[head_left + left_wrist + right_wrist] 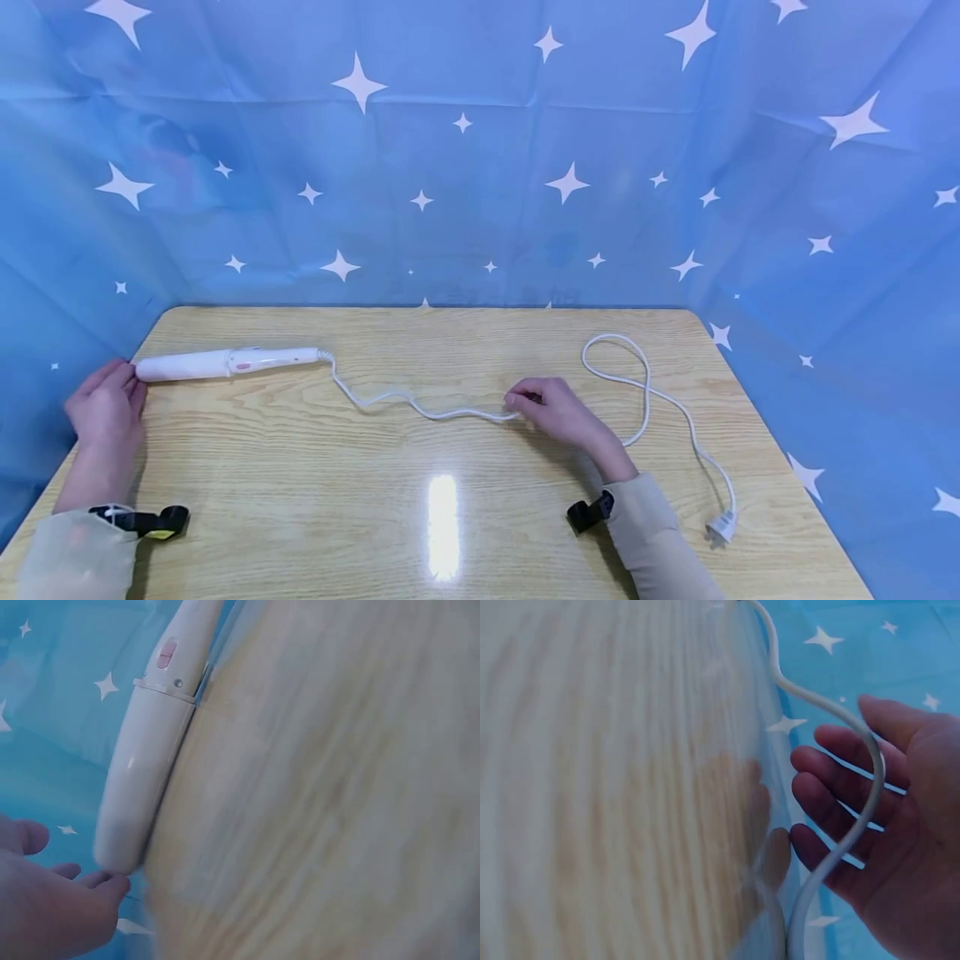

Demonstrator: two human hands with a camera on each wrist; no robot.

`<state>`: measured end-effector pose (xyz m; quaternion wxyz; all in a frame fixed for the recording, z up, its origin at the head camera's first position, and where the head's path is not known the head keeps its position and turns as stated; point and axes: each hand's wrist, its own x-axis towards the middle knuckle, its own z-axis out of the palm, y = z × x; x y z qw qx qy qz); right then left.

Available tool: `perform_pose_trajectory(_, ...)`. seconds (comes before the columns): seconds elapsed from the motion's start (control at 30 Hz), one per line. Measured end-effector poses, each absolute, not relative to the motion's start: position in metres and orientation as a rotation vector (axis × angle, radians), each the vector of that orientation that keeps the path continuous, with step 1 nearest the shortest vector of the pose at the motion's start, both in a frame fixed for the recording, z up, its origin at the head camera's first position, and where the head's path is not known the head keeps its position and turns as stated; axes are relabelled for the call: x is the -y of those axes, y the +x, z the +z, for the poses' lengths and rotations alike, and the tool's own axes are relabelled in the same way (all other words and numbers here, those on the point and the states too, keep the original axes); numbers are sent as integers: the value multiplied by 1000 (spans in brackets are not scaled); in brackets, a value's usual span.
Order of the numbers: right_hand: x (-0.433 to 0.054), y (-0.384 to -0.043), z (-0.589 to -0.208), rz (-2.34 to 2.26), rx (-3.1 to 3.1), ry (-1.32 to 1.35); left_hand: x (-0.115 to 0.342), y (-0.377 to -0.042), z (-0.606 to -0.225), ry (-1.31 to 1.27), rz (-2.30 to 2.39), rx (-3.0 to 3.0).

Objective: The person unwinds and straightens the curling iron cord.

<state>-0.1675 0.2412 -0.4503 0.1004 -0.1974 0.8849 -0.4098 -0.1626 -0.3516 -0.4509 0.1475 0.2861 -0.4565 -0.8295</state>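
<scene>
A white hair iron [187, 366] with a pink switch [166, 654] lies along the far left of the table. My left hand [108, 408] is at its rounded end; the fingertips touch that end and the thumb stands apart. From the handle a white cord [450, 414] runs in waves to the right. My right hand [558, 410] is at the middle of this cord. In the right wrist view the cord crosses before the palm, the fingers loosely bent and the thumb apart from them.
Beyond my right hand the cord makes a loop and ends in a white plug [722, 527] on the table's right side. The wooden table [300, 500] has rounded far corners. A blue curtain [480, 225] with white stars hangs behind and beside it.
</scene>
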Motion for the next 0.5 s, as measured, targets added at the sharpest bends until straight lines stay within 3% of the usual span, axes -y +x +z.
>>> perform_pose_trajectory(0.3, -251, -166, -443, -1252, -2637, -571, 338, -158, -439, 738, -2057, 1876)
perform_pose_trajectory(0.4, -252, -167, -442, -1258, -2642, -561, 332, -157, -436, 684, -2049, 1866)
perform_pose_trajectory(0.5, -254, -167, -443, -1261, -2641, -549, 326, -155, -436, 473, -2240, 1661)
